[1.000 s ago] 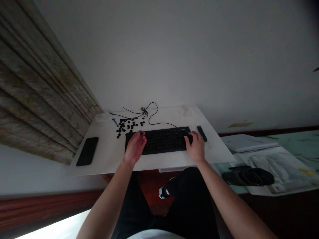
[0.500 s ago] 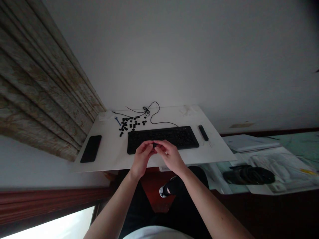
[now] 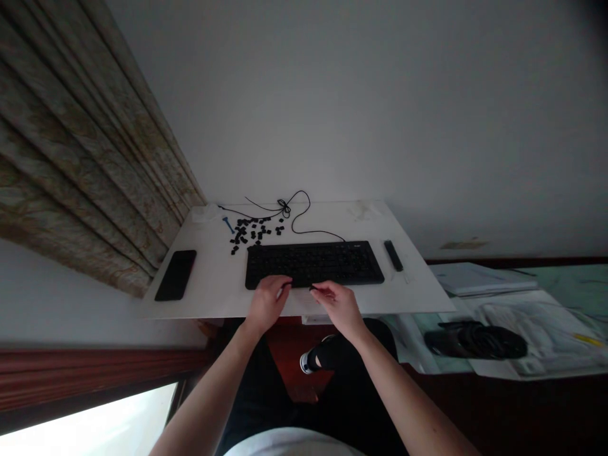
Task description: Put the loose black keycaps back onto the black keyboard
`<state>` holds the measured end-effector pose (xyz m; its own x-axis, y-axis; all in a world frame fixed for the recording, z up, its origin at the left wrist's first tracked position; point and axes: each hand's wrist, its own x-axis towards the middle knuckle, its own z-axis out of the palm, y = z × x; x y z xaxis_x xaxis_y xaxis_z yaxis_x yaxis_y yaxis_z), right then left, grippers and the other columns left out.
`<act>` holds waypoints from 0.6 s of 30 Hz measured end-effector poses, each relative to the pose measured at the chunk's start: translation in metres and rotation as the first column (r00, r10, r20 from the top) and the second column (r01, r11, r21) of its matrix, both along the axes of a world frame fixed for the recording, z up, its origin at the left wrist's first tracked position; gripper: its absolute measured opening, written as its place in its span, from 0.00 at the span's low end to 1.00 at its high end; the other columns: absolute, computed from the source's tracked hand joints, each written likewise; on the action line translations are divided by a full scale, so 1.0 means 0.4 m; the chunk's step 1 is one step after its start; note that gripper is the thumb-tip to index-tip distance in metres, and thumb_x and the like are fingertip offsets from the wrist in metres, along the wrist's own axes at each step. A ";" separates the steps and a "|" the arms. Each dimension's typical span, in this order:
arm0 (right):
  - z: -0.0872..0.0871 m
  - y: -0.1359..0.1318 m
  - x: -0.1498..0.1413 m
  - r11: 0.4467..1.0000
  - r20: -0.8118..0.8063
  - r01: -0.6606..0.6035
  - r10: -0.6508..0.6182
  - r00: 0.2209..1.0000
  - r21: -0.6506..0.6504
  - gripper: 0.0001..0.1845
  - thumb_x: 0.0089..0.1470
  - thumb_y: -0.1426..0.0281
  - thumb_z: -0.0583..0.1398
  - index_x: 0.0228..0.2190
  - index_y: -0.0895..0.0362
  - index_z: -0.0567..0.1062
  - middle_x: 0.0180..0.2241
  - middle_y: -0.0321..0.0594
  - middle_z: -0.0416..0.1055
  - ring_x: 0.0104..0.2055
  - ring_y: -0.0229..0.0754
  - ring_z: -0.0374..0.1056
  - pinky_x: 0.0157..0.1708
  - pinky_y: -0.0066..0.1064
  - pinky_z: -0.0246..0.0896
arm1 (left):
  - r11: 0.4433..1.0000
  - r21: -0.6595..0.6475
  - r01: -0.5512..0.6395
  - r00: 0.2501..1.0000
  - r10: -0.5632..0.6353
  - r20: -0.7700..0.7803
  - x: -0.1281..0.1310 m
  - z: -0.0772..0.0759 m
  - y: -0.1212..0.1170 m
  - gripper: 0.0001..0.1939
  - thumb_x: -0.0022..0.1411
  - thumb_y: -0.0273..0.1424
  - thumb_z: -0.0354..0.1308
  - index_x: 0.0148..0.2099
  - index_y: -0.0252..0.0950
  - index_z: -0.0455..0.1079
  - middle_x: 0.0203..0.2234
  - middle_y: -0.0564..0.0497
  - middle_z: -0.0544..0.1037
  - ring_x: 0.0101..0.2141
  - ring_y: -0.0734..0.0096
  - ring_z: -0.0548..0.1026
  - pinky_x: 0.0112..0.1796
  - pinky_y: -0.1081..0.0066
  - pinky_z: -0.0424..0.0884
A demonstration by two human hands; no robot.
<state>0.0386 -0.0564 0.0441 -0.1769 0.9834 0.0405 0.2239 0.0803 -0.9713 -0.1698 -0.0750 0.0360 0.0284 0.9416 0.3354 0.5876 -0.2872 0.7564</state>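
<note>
My left hand is at the front edge of the black keyboard, fingers closed in a pinch. A dark bit shows between its fingertips, too small to make out. A little to the right, my right hand pinches a small black keycap between thumb and forefinger. The two hands are apart. Behind the keyboard's left end, several loose black keycaps lie scattered on the white table.
A blue tool lies beside the loose keycaps. The keyboard's cable loops behind it. A black phone lies at the left, a dark brush-like item at the right. A curtain hangs at the left.
My hands have separated, the left moving slightly left and the right moving right with a keycap. Before, their fingertips met around a small dark piece over the keyboard.
</note>
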 end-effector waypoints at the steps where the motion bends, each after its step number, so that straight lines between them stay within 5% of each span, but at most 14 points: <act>1: -0.005 0.009 0.006 0.999 -0.037 0.029 -0.030 0.999 -0.046 0.19 0.52 0.54 0.64 0.34 0.57 0.79 0.26 0.40 0.76 0.29 0.42 0.72 0.32 0.34 0.70 | 0.996 0.072 -0.062 0.994 0.067 -0.082 -0.024 -0.009 0.011 0.10 0.67 0.30 0.54 0.46 0.39 0.75 0.42 0.45 0.80 0.46 0.58 0.76 0.52 0.55 0.69; 4: -0.011 0.046 0.029 0.990 -0.099 0.068 -0.080 0.992 -0.126 0.23 0.47 0.51 0.67 0.34 0.58 0.80 0.22 0.39 0.75 0.26 0.41 0.70 0.29 0.35 0.69 | 0.963 0.185 -0.194 0.948 0.233 -0.219 -0.080 -0.037 0.035 0.11 0.66 0.28 0.53 0.46 0.38 0.75 0.44 0.42 0.79 0.48 0.55 0.74 0.54 0.51 0.66; 7: -0.004 0.093 0.045 0.983 -0.096 0.071 -0.088 0.992 -0.168 0.25 0.43 0.52 0.69 0.36 0.59 0.81 0.24 0.40 0.76 0.25 0.40 0.70 0.29 0.35 0.69 | 0.955 0.200 -0.219 0.927 0.268 -0.262 -0.095 -0.059 0.044 0.12 0.66 0.31 0.54 0.49 0.38 0.74 0.48 0.40 0.76 0.52 0.51 0.72 0.58 0.48 0.62; 14: 0.035 0.241 0.014 0.960 -0.111 -0.075 0.047 0.993 -0.268 0.15 0.44 0.61 0.71 0.31 0.59 0.80 0.27 0.41 0.78 0.28 0.39 0.74 0.32 0.35 0.74 | 0.995 0.100 -0.015 0.965 0.040 -0.258 -0.054 -0.067 0.068 0.18 0.65 0.37 0.56 0.55 0.38 0.72 0.54 0.39 0.73 0.58 0.48 0.68 0.63 0.45 0.54; 18: 0.060 0.323 -0.030 0.940 0.036 -0.203 0.221 0.975 -0.273 0.08 0.48 0.68 0.68 0.31 0.60 0.80 0.25 0.41 0.77 0.26 0.37 0.72 0.27 0.29 0.70 | 0.997 0.077 0.028 0.972 -0.009 -0.233 -0.039 -0.062 0.097 0.21 0.65 0.39 0.56 0.57 0.37 0.70 0.56 0.37 0.72 0.59 0.47 0.67 0.63 0.45 0.54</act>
